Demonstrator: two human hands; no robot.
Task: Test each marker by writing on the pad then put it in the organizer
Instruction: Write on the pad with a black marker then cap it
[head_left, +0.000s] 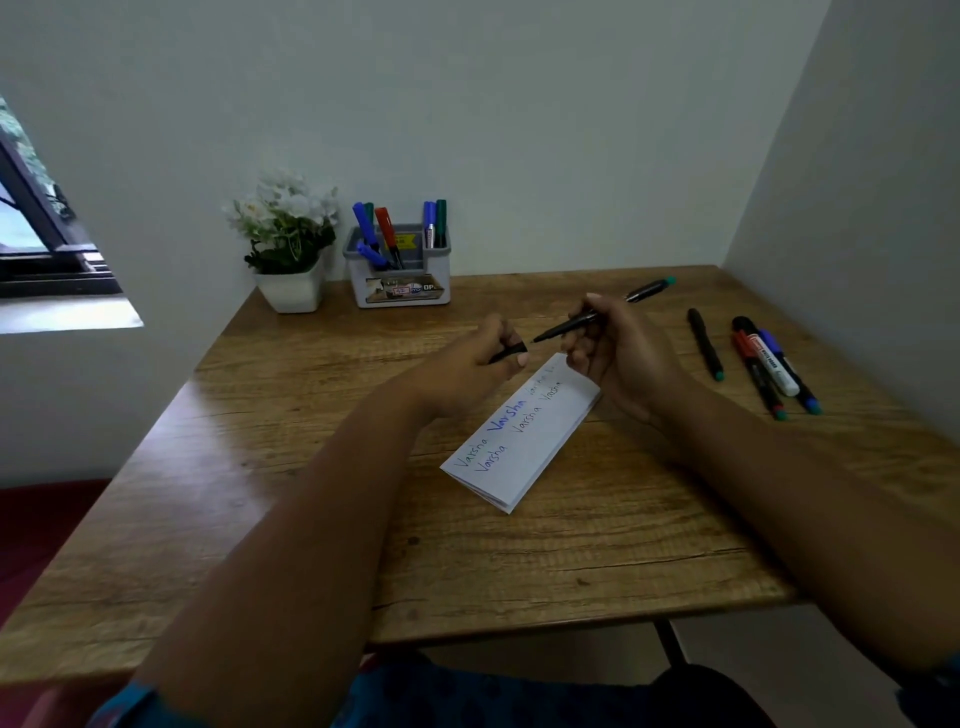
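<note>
Item: black marker (597, 314), teal-ended, uncapped; your right hand (613, 353) pinched its barrel mid-length, tip poised above the pad (519, 436) on the worktop (311, 519); your left hand (478, 364) had fingers curled round the cap (509, 353); light, rigid, smooth-sided, likely best gripped near the tip; organizer (397, 270) stood well apart at the wall.

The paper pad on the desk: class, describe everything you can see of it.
The paper pad is a long, narrow white booklet, folded, its stacked edges showing at the near end. It lies flat and diagonal on the wooden table. Handwritten words in blue and dark ink cross its top sheet. The right hand hovers over its far end; contact is unclear.
</note>
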